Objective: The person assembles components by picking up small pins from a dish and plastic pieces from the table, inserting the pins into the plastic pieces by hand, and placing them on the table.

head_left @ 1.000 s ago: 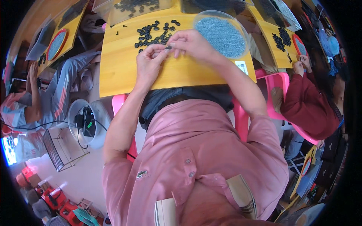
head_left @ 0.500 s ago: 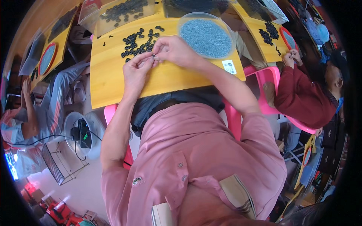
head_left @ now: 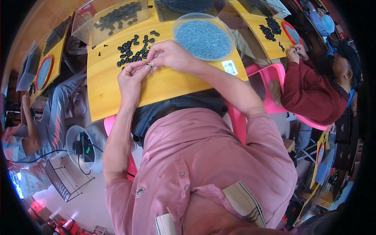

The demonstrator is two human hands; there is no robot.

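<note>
My left hand [head_left: 131, 78] and my right hand [head_left: 168, 55] meet over a yellow wooden board [head_left: 113, 94], fingertips pinched together on a small black part [head_left: 149, 64]. Just beyond them lies a scatter of small black oval parts [head_left: 133, 49] on the board. A round clear dish of small grey pieces [head_left: 203, 37] stands to the right of my right hand. A clear tray with more black parts [head_left: 117, 15] sits at the board's far edge.
A person in a dark red top [head_left: 313, 90] works at a neighbouring yellow board [head_left: 270, 43] on the right, seated on a pink chair [head_left: 274, 74]. Another person [head_left: 43, 117] sits on the left. A fan [head_left: 82, 145] and wire basket [head_left: 62, 176] stand on the floor.
The view has shifted so the board and hands sit lower and nearer. Both hands stay together, still working the small part between the fingertips.
</note>
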